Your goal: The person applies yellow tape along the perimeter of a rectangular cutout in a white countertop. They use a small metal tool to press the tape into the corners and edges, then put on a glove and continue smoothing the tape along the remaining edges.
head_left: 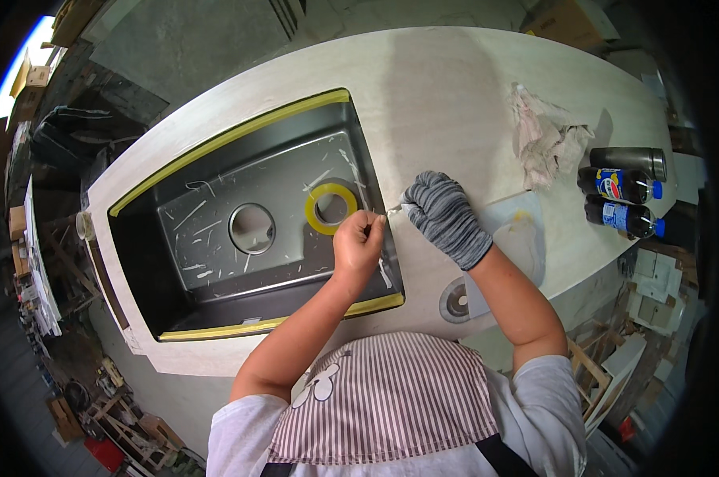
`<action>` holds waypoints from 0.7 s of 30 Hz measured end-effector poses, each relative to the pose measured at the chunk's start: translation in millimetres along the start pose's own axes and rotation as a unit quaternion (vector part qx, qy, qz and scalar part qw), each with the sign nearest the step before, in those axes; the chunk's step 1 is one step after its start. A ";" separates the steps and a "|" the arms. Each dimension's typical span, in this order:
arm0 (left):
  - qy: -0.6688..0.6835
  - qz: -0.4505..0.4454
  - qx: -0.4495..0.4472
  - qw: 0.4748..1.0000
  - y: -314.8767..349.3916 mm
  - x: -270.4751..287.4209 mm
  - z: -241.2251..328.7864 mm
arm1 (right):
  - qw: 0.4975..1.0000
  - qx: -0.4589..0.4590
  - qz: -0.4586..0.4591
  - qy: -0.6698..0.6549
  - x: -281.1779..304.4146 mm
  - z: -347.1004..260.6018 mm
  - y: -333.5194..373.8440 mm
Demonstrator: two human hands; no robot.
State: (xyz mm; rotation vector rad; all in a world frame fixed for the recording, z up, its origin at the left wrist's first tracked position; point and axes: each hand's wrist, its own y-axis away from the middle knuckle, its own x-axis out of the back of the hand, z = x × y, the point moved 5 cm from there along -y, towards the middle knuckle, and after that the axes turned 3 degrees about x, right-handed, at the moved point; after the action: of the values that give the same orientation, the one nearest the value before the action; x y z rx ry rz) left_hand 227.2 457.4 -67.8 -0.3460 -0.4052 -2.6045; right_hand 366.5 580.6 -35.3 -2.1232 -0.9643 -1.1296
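Note:
A dark grey sink point(216, 179) is set in a pale countertop point(375, 60), with yellow tape point(240, 127) along its far and near edges. My bare left hand point(359, 245) is closed in a pinch over the sink's right edge. Close to its right, my right hand point(443, 215) wears a grey striped knit glove and is curled closed above the countertop. A small whitish scrap point(394, 211) shows between the two hands; what each hand grips is too small to make out. Inside the sink, left of my left hand, lies a yellow tape roll point(311, 211).
White scraps point(191, 215) litter the sink around its round drain hole point(252, 228). Right of my gloved hand lie a translucent sheet point(526, 219), a grey disc point(455, 301) and a crumpled cloth point(546, 131). Two dark drink bottles point(611, 185) and a dark cylinder point(629, 161) lie far right.

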 end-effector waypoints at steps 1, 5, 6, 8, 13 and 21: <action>-0.002 -0.003 -0.001 1.000 1.9 -0.1 0.3 | 1.000 -0.001 -0.002 0.004 0.1 -0.8 2.2; -0.016 -0.016 -0.013 1.000 9.7 -0.4 1.1 | 1.000 0.012 -0.013 0.016 -1.4 -2.7 11.6; -0.021 -0.019 -0.017 0.999 11.7 -0.7 1.3 | 1.000 0.013 -0.010 0.020 -0.3 -3.7 14.1; -0.026 -0.014 -0.032 0.999 16.4 -1.9 -1.6 | 0.999 0.017 -0.004 0.029 1.2 -7.6 18.0; -0.032 -0.020 -0.040 0.999 25.3 -2.6 -3.3 | 0.999 0.014 -0.018 0.037 4.5 -15.0 25.1; -0.013 -0.013 -0.008 1.000 1.2 4.5 -3.2 | 0.998 -0.021 0.008 0.054 -2.6 -11.8 14.8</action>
State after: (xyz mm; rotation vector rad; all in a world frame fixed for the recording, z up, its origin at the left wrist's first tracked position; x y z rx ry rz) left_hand 223.5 453.4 -69.2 -0.3824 -0.4006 -2.6333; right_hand 371.8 562.4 -33.6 -2.0767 -0.8786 -1.2531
